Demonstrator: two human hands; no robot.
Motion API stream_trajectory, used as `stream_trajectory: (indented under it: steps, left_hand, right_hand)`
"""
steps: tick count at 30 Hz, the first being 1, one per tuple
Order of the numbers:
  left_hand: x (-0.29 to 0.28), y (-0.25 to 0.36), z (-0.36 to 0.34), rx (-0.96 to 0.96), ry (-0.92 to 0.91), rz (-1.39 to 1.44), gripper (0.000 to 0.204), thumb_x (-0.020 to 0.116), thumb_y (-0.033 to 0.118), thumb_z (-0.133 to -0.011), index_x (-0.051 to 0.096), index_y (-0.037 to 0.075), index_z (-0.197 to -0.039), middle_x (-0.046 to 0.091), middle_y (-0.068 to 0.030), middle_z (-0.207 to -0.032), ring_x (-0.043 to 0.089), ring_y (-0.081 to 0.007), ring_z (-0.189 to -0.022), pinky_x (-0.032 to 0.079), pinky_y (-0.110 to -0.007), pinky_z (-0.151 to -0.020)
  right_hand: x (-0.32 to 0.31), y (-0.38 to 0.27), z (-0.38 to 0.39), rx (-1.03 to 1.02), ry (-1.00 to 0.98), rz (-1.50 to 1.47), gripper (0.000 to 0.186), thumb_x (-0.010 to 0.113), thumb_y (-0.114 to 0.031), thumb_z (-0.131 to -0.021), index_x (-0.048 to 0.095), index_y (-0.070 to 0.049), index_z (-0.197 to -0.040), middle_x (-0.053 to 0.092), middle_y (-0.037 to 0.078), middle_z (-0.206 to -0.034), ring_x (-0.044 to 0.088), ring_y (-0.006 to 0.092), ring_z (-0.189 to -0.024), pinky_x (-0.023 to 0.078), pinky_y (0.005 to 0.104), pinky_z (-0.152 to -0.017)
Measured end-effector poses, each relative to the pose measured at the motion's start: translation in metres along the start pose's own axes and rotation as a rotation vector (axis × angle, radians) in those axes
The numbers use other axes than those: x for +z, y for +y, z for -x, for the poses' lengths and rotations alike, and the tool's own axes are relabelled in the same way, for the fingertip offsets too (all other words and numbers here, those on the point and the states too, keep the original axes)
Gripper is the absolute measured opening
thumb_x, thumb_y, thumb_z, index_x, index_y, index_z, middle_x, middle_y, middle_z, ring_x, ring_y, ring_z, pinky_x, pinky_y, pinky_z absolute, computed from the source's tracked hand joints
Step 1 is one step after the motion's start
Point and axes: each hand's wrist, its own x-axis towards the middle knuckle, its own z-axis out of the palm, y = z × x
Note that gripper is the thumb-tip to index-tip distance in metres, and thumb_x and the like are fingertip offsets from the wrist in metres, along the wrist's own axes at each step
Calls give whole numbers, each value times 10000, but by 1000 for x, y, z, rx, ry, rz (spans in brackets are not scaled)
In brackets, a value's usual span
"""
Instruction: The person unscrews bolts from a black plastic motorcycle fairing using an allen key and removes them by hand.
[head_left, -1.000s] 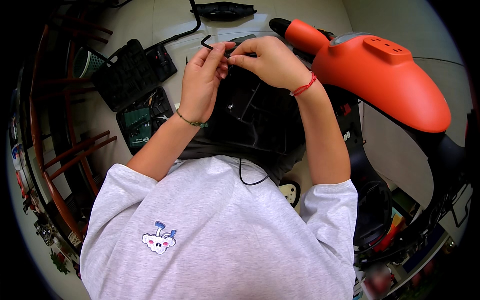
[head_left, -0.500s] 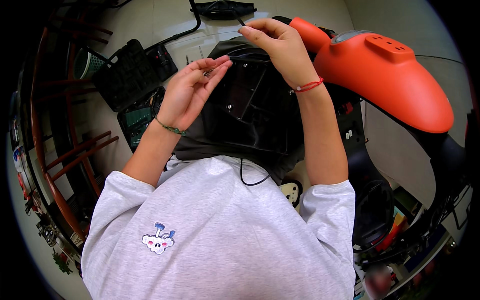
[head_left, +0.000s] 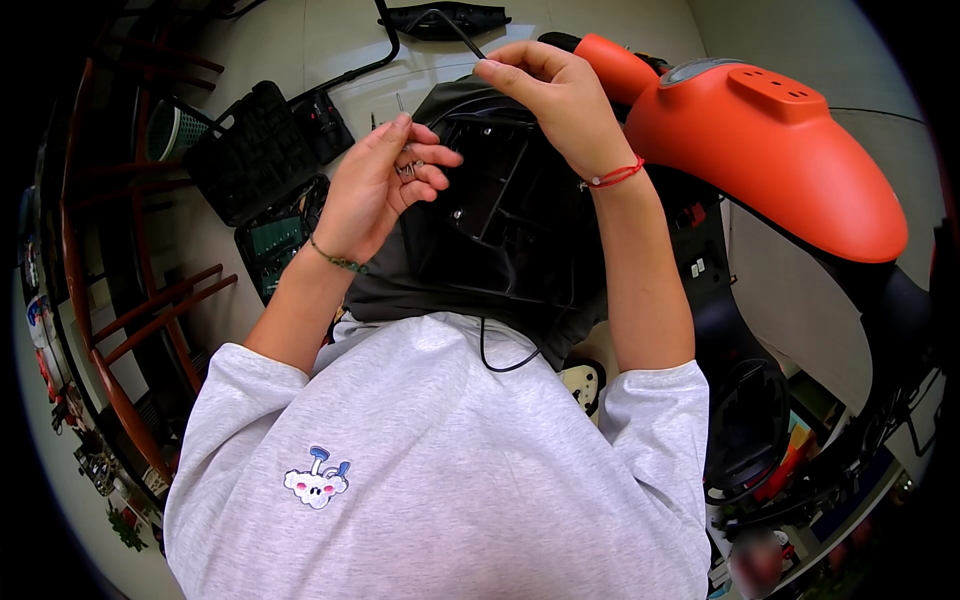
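Note:
My right hand (head_left: 545, 85) pinches the end of a thin black cable (head_left: 458, 32) between thumb and fingertips, above a glossy black plastic case (head_left: 500, 225) on my lap. Beside the case's far left corner, my left hand (head_left: 385, 170) is turned palm up. Its curled fingers cradle several small metal screws (head_left: 408, 170); their exact shape is hard to make out. Two bright screw-like spots show inside the case, which has a raised dividing rib. Another black cable (head_left: 497, 368) loops from the near edge of the case against my shirt.
A black tool case (head_left: 250, 150) lies open at left, by a black power tool (head_left: 322, 120) and a green basket (head_left: 175, 130). At right stands an orange scooter front (head_left: 770, 165). A black plastic part (head_left: 447, 20) rests on the floor ahead; wooden chair rails (head_left: 165, 310) are at far left.
The fingers of my left hand have curled and the thumb has lifted, showing the screws more. My right hand has lowered slightly, and more of the cable above it shows.

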Motion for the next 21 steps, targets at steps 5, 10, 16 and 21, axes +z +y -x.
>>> stream_trajectory:
  steps: [5,10,16,21]
  left_hand:
    - [4,-2,-4,-49,175,-34,355,367,234,-1013,514,-53,-1162,598,-100,-912,562,-103,-717,480,-197,-645]
    - [16,1,-1,-1,240,-18,341,348,181,-994,509,-63,-1171,598,-101,-910,554,-104,-747,475,-215,-683]
    - [23,2,-6,95,121,-142,287,386,212,-997,533,-15,-1092,607,-101,-904,547,-86,-717,443,-201,-623]
    - [33,6,-14,76,73,-299,197,526,212,-962,584,33,-1019,579,-23,-820,486,-41,-674,389,-180,-601]
  right_hand:
    - [0,2,0,2,-9,-23,258,683,-216,-857,670,15,-972,636,7,-832,558,64,-785,445,207,-705]
    - [-1,4,-2,20,17,-89,259,655,-210,-881,635,23,-994,624,11,-843,555,67,-790,449,210,-717]
    - [-1,3,-2,54,13,-124,261,637,-197,-893,611,39,-999,625,26,-850,564,78,-804,460,221,-738]
    - [-3,4,-3,40,1,-124,257,638,-194,-889,612,41,-990,625,29,-850,566,80,-803,461,223,-743]
